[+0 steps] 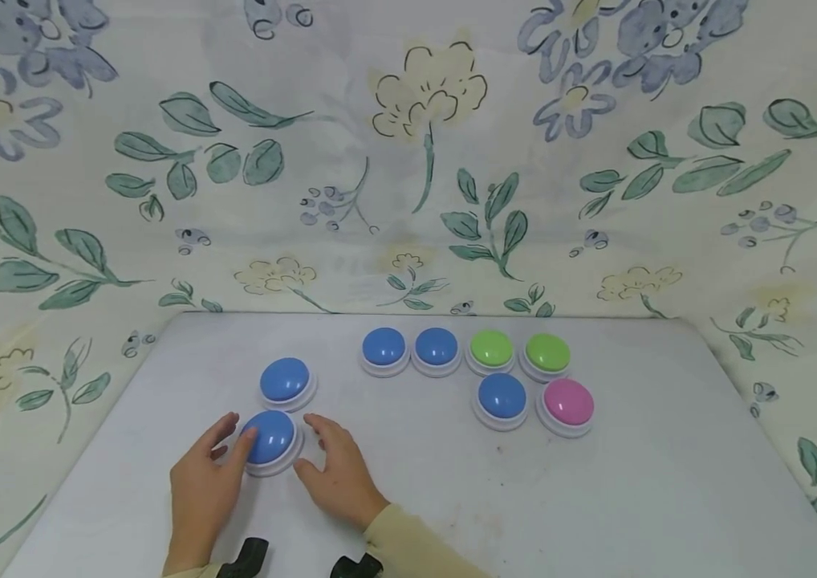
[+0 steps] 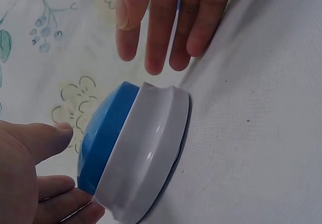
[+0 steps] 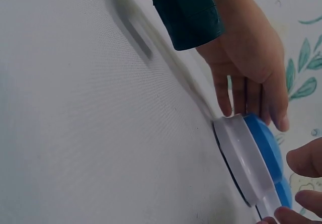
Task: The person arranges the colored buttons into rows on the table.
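A dome-shaped push button with a blue top and white base [image 1: 270, 437] sits on the white table between my two hands. My left hand [image 1: 205, 486] is at its left side, thumb over the edge of the dome in the head view; whether it touches cannot be told. To the right, my right hand [image 1: 339, 474] stands apart from the base, fingers loosely bent and holding nothing. In the left wrist view the button's side [image 2: 143, 143] faces me, with left-hand fingers by its lower end. Just behind it sits another blue button [image 1: 284, 380].
A back row holds two blue buttons, the left one [image 1: 383, 346] among them, and two green buttons [image 1: 491, 348] to their right. In front of the greens are a blue button [image 1: 501, 396] and a pink button [image 1: 569, 401]. Flowered cloth [image 1: 408, 241] surrounds the white table [image 1: 632, 498].
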`<state>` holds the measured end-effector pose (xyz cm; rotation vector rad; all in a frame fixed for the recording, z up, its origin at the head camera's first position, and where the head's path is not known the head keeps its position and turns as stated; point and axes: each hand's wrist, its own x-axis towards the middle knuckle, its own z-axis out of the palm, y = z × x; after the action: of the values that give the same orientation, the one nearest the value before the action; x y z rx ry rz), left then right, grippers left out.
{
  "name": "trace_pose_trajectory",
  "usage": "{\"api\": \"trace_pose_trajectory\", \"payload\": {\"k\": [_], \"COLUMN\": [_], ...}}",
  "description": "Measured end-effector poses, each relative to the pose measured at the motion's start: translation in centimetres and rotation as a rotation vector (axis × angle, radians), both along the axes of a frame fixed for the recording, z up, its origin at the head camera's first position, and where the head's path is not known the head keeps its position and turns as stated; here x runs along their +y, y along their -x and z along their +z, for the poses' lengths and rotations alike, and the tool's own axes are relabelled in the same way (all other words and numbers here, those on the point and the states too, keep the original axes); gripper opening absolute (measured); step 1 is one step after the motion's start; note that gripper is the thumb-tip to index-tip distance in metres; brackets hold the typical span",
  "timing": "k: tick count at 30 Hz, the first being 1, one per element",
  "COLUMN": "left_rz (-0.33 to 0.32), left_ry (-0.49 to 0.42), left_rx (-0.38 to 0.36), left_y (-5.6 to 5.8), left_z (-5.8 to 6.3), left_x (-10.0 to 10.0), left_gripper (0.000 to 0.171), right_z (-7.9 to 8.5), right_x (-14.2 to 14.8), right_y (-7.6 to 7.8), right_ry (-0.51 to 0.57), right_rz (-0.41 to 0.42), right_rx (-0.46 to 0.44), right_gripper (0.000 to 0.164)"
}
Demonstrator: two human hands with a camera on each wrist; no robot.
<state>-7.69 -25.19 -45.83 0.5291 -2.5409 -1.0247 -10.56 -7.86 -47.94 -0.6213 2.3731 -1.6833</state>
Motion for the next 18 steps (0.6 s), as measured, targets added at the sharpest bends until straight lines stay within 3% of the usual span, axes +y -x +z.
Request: {"api": "trace_pose_trajectory", "payload": {"k": [3, 18], "left_rz": [-0.005, -0.024], "left_ry": [0.000, 0.055], "left_rx": [-0.028, -0.124], "left_y": [0.0, 0.0], "left_z": [-0.1, -0.3], "left_x": [-0.1, -0.2], "left_gripper": [0.054, 0.052], "right_z": [0.2, 0.0], "right_x": [-0.1, -1.1], "right_y": [-0.1, -0.1], "right_ry": [-0.011, -0.042], "right_rz": [0.017, 0.083], "right_rx": [-0.026, 0.063], "right_gripper": [0.054, 0.051]}}
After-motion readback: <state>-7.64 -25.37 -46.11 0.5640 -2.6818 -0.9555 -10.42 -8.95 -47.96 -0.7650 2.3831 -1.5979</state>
